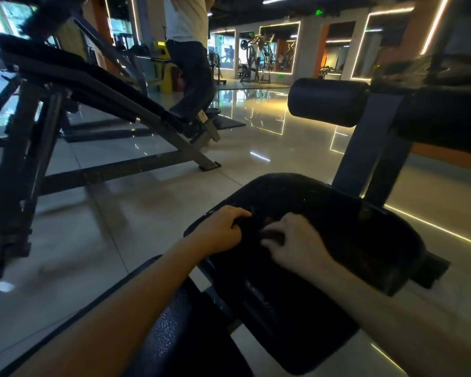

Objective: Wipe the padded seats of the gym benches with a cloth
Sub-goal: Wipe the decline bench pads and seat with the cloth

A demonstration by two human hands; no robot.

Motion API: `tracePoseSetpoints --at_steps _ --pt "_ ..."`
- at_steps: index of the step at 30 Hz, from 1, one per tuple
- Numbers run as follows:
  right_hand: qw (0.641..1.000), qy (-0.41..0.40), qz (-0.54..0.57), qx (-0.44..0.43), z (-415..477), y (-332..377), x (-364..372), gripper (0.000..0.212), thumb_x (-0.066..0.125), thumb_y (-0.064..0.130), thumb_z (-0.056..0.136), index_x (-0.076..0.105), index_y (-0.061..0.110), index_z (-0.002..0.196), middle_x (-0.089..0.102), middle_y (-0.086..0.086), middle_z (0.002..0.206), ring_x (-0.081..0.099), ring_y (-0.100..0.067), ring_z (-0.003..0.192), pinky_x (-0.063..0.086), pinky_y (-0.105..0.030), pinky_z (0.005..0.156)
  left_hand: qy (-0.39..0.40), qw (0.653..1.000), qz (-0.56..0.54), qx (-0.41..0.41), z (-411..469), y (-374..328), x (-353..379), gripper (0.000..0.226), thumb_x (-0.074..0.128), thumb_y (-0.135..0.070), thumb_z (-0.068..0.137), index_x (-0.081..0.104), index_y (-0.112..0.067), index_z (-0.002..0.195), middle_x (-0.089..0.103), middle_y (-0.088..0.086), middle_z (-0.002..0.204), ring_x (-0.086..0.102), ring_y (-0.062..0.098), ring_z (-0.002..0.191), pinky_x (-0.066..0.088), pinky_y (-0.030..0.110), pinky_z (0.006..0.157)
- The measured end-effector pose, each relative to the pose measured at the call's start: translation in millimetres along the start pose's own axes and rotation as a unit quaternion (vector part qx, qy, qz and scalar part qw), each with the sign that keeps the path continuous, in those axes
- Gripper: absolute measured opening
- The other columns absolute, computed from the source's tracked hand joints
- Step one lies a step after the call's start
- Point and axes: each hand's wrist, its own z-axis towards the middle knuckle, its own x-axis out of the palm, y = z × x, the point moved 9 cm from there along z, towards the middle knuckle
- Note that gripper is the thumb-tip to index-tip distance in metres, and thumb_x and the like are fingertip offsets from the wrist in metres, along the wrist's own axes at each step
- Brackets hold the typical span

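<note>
left hand (220, 232) beside right hand (297, 240) on black padded bench seat (359, 229); black cylindrical roller pad (326, 102) behind; black inclined padded bench (93, 85) leftward.

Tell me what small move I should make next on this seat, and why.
Probably sweep the cloth right and forward. The left hand and right hand both hold what looks like a dark cloth, bunched near the left edge of the padded seat. Most of the pad lies beyond them.
</note>
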Motion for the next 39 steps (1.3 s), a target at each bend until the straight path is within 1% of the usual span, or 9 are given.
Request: tracePoseSetpoints --at_steps 4,10,13,17,21,27,30,34,39 --pt "0.991 0.059 0.031 -0.114 -34 60 17 0.031 0.06 0.041 0.094 0.067 0.028 0.122 0.047 0.005 0.106 0.042 -0.013 0.105 0.043 -0.026 0.091 -0.022 1.0 0.01 0.014 12 -6 -8 0.048 0.051 -0.014 0.093 0.049 -0.025 0.14 0.043 0.002 0.144 0.043 0.016 0.128 0.036 0.027 0.101" --pt "0.986 -0.05 -0.092 0.128 41 -86 -32 0.034 0.069 0.034 0.09 0.07 0.02 0.121 0.061 -0.006 0.111 0.058 -0.022 0.105 0.049 -0.031 0.084 -0.007 0.999 0.037 -0.019 -1 28 -25 0.052 0.055 -0.024 0.094 0.044 -0.024 0.145 0.042 0.004 0.144 0.045 0.02 0.128 0.039 0.038 0.109" --pt "0.979 -0.073 -0.082 0.169 44 -86 -31 0.032 0.069 0.03 0.09 0.072 0.017 0.119 0.065 -0.006 0.108 0.063 -0.022 0.098 0.053 -0.03 0.079 0.0 0.999 0.039 -0.035 -23 49 -18 0.055 0.056 -0.03 0.095 0.04 -0.025 0.147 0.037 0.004 0.149 0.04 0.021 0.133 0.036 0.034 0.111" --pt "0.999 0.01 -0.017 0.026 2 11 2 0.03 0.067 0.038 0.091 0.069 0.029 0.119 0.051 0.005 0.107 0.048 -0.011 0.103 0.038 -0.02 0.086 -0.033 0.998 0.005 -0.051 -39 62 -8 0.058 0.052 -0.035 0.098 0.033 -0.024 0.151 0.025 0.004 0.155 0.028 0.022 0.141 0.028 0.035 0.115" --pt "0.993 0.08 0.014 -0.086 -22 56 13 0.033 0.061 0.046 0.093 0.063 0.035 0.125 0.048 0.009 0.109 0.042 -0.008 0.106 0.041 -0.024 0.092 -0.085 0.993 -0.046 -0.072 -43 72 -5 0.062 0.053 -0.039 0.097 0.029 -0.024 0.152 0.021 0.003 0.157 0.024 0.021 0.143 0.027 0.04 0.117" --pt "0.984 -0.044 -0.1 0.141 62 -100 -27 0.033 0.067 0.038 0.09 0.069 0.025 0.121 0.061 -0.003 0.113 0.054 -0.018 0.103 0.049 -0.032 0.086 -0.163 0.986 -0.005 -0.02 -61 60 -1 0.052 0.043 -0.041 0.101 0.032 -0.029 0.151 0.022 -0.008 0.158 0.027 0.009 0.142 0.032 0.028 0.112" --pt "0.976 -0.07 -0.081 0.192 76 -109 -25 0.033 0.067 0.033 0.09 0.07 0.02 0.121 0.063 -0.011 0.12 0.056 -0.029 0.112 0.051 -0.039 0.091 -0.164 0.986 0.008 -0.019 -57 61 -2 0.048 0.038 -0.044 0.101 0.036 -0.032 0.148 0.025 -0.009 0.157 0.025 0.007 0.142 0.03 0.028 0.112" --pt "0.999 -0.007 -0.014 0.032 63 -13 26 0.023 0.06 0.038 0.089 0.068 0.034 0.11 0.064 0.003 0.105 0.059 -0.014 0.102 0.051 -0.03 0.09 -0.158 0.987 0.008 -0.022 -57 61 -2 0.051 0.032 -0.049 0.096 0.04 -0.036 0.144 0.029 -0.011 0.155 0.024 0.006 0.142 0.029 0.029 0.113" --pt "0.994 0.031 0.006 -0.103 45 55 44 0.038 0.055 0.029 0.095 0.06 0.025 0.132 0.052 0.003 0.121 0.041 -0.013 0.116 0.036 -0.022 0.098 -0.168 0.986 0.006 -0.014 -56 61 -3 0.043 0.043 -0.041 0.1 0.042 -0.037 0.143 0.031 -0.013 0.154 0.025 0.003 0.139 0.033 0.028 0.111"
